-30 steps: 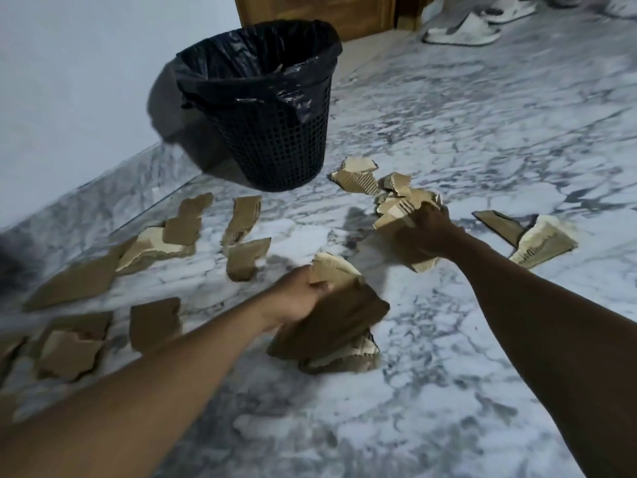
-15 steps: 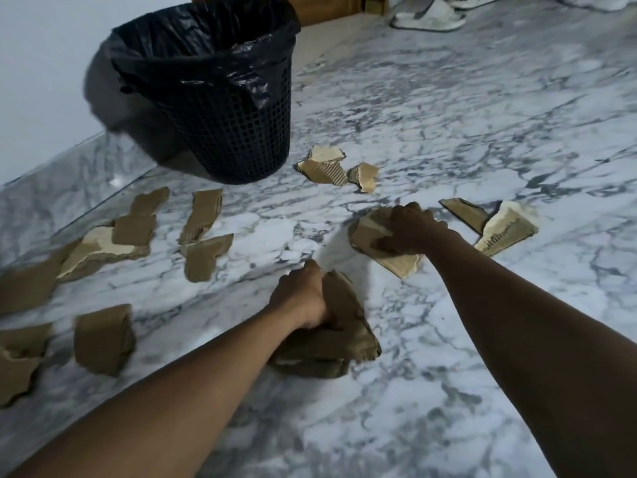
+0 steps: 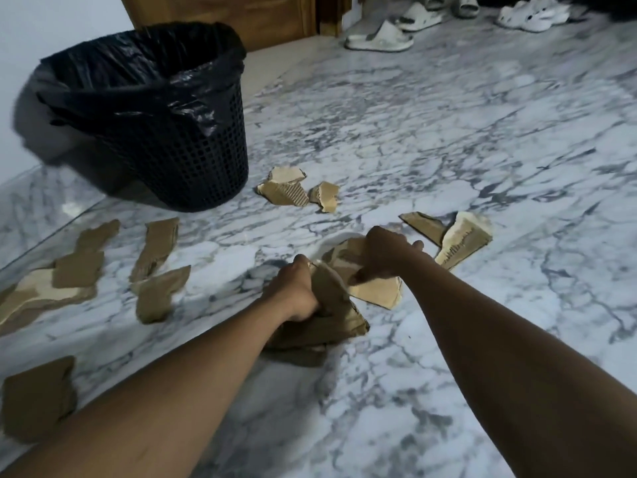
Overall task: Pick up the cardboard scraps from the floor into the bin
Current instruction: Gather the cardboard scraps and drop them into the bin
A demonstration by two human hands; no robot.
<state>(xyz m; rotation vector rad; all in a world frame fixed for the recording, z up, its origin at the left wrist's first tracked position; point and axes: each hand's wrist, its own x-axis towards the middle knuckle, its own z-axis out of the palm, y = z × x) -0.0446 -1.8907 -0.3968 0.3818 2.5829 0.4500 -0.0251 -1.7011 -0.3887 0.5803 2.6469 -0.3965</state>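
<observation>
Brown cardboard scraps lie scattered over the marble floor (image 3: 448,139). My left hand (image 3: 296,294) is shut on a stack of scraps (image 3: 331,322) pressed low near the floor. Right beside it, my right hand (image 3: 386,253) grips another scrap bundle (image 3: 375,291), its edge touching the left stack. The black mesh bin (image 3: 179,132) with a black liner stands at the back left. Two small scraps (image 3: 296,191) lie by the bin's base. Two more scraps (image 3: 458,239) lie just right of my right hand. Several flat scraps (image 3: 151,257) lie to the left.
A white wall (image 3: 51,22) with a marble skirting runs along the left. A wooden door (image 3: 241,15) stands behind the bin. Several pale slippers (image 3: 379,37) sit at the back right. A single scrap (image 3: 38,398) lies at the near left.
My right hand pulled its scrap bundle back toward me and left, up against the left hand's stack. My left hand pressed its stack lower. The view tilted up.
</observation>
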